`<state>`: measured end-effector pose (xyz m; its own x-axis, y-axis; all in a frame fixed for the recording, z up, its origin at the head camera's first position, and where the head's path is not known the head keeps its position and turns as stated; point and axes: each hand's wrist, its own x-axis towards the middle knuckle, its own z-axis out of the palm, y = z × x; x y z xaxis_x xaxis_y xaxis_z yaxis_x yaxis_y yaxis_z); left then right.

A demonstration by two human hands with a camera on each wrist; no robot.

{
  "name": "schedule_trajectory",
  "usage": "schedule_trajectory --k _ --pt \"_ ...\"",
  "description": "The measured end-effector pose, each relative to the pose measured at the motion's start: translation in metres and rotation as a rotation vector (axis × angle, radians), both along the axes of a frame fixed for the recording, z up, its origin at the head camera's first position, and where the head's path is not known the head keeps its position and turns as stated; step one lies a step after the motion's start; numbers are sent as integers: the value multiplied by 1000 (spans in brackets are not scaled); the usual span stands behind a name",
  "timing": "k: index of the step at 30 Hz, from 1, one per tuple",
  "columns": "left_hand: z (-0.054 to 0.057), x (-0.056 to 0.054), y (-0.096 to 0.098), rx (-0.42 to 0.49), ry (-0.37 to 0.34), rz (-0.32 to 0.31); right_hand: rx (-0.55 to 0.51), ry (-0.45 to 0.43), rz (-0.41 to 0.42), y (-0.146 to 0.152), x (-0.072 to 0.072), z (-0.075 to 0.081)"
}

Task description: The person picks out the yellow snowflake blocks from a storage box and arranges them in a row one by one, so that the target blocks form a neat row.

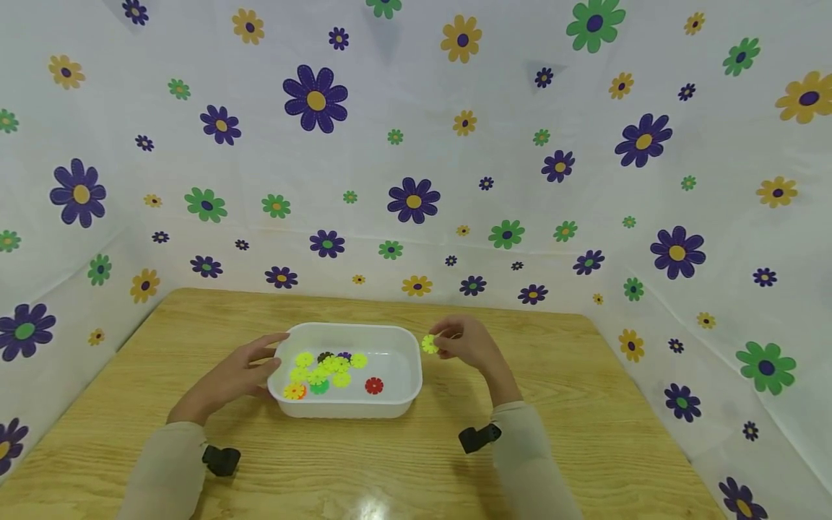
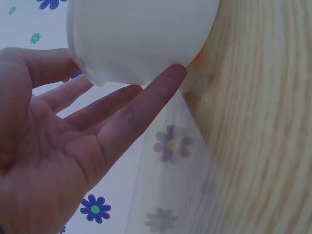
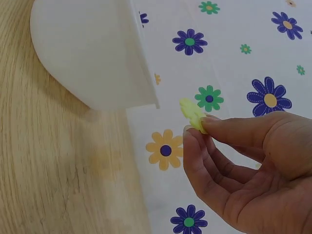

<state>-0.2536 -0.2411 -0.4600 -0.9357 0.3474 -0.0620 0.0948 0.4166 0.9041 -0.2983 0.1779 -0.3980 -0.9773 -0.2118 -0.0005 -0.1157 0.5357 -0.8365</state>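
A white plastic basin (image 1: 354, 409) stands on the table, with several flower-shaped plastic discs in it. Most of these are yellow discs (image 1: 304, 359); a red disc (image 1: 373, 386) lies apart from the pile, and a green disc (image 1: 319, 387) sits at its near side. My left hand (image 1: 237, 372) touches the basin's left end with extended, spread fingers, seen against the outer wall in the left wrist view. Just beyond the right rim, my right hand (image 1: 464, 341) pinches a yellow flower-shaped disc (image 3: 193, 114) between thumb and forefinger, raised above the table.
The wooden table (image 1: 364, 469) reaches back to a white cloth (image 1: 364, 159) printed with purple, green and yellow flowers, which also hangs along both sides. Black wrist mounts (image 1: 221, 460) are strapped over both sleeves.
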Motion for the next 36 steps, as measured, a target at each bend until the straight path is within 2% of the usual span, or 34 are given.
schedule_trajectory --k 14,26,36 --pt "-2 -2 -7 45 -9 15 19 -39 -73 13 -9 -14" --pt "-2 -2 -6 33 -12 26 53 -58 -111 19 -15 -28" --pt "-1 -1 -6 36 -16 19 154 -100 -138 19 -21 -44"
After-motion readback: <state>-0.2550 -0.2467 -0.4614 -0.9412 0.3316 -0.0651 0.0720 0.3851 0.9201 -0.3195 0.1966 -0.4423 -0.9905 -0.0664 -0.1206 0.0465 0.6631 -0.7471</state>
